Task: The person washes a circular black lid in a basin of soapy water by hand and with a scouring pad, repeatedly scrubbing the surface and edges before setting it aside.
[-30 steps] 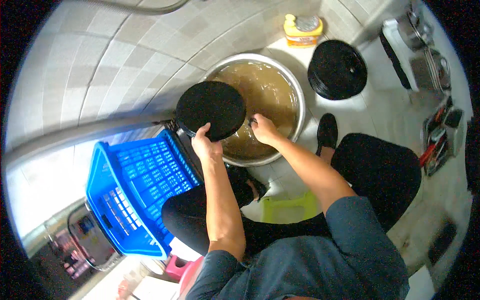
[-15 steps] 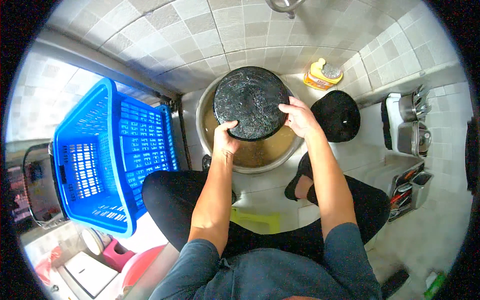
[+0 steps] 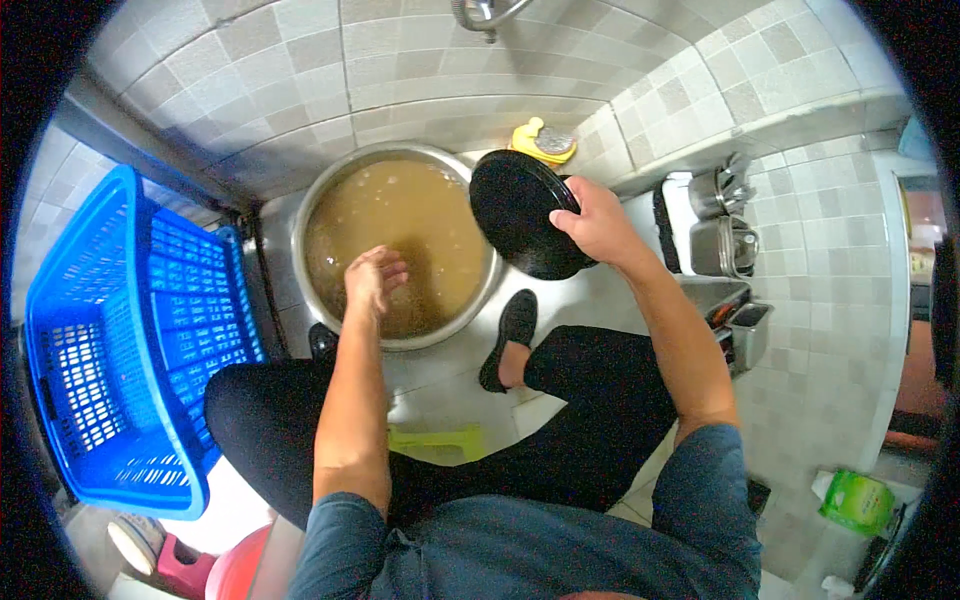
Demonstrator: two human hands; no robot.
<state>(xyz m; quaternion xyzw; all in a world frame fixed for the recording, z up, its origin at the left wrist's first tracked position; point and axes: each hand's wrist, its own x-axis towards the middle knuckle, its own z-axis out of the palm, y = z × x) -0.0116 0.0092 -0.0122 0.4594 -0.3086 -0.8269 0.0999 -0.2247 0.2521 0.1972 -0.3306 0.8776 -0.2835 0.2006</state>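
Observation:
My right hand (image 3: 597, 222) is closed on the rim of a round black plate (image 3: 522, 205), tilted beside a large metal basin (image 3: 300, 250). Cloudy brown water (image 3: 400, 210) with small bubbles fills the basin. Over this water, near the basin's front part, hovers my left hand (image 3: 376, 280); it holds nothing and its fingers are loosely apart. The held plate covers the floor spot right of the basin, and where its lower part overlaps other black dishware I cannot tell the two apart.
A blue plastic basket (image 3: 110, 340) stands at the left. Behind the plate sits a yellow bottle (image 3: 542, 140) with a scrubber, by the tiled wall. Steel containers with utensils (image 3: 715, 245) line the right side. A lime-green stool (image 3: 435, 443) is below me; a tap (image 3: 485, 20) is above.
The black plate has moved right, from over the basin to beside it, and is now tilted. My left hand has let go of it. The view has shifted rightward.

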